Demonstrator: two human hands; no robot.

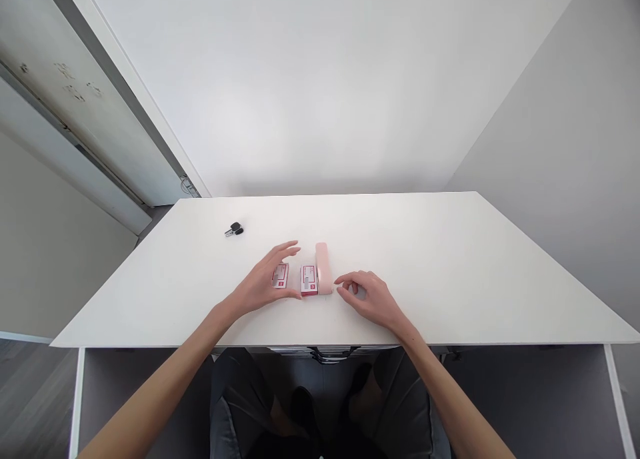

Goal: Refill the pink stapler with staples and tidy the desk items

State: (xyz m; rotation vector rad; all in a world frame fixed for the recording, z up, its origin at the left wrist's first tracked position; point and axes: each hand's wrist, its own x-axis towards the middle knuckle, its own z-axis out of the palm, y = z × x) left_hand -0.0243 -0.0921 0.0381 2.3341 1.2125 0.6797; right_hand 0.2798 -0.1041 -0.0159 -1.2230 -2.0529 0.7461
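On the white desk, my left hand [265, 279] has its thumb and fingers spread around a small white-and-red box [281, 276]. Part of that box is hidden by the hand, and I cannot tell whether the palm touches it. A second, similar box [309, 279] lies just right of my left fingertips. Close against its right side is a long pink object [324, 268] that looks like a stapler, pointing away from me. My right hand [367, 296] rests just right of the pink object's near end, fingers loosely bent and apart from the thumb, with nothing visible in them.
A black key fob with a key [234, 229] lies on the desk [425, 259] toward the back left. Behind the desk rises a white wall [320, 79]. The desk's front edge runs just above my legs, and a dark handle or cable [333, 356] shows beneath it.
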